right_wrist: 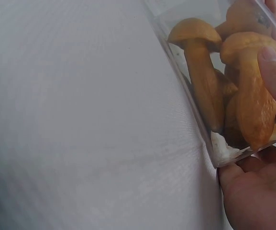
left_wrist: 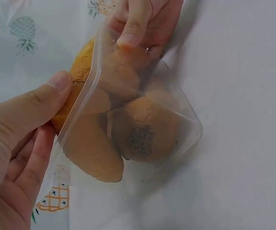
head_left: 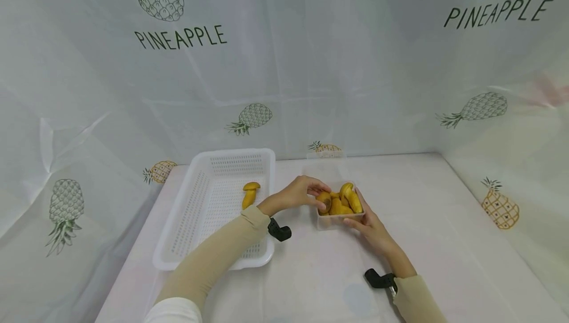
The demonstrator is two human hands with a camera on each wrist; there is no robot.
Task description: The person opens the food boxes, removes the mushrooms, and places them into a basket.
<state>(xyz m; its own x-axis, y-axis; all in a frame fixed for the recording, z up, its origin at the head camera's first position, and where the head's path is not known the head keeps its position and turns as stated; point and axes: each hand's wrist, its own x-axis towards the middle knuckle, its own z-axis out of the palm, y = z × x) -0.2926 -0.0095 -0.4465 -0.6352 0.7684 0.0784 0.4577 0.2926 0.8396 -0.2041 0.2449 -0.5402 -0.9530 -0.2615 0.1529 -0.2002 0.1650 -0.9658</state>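
Note:
A clear plastic box full of yellow-brown mushrooms stands on the table, its transparent lid folded back behind it. My left hand reaches across from the left and pinches a round-capped mushroom at the box's left side. On the other side, my right hand grips the box, thumb along its front wall and fingers at the right side. In the right wrist view, long-stemmed mushrooms show through the clear wall. One single mushroom lies in the white basket.
The white perforated basket sits left of the box, under my left forearm. A pale cloth covers the table. Behind and at the sides hang sheets printed with pineapples. Both wrists carry a black camera mount.

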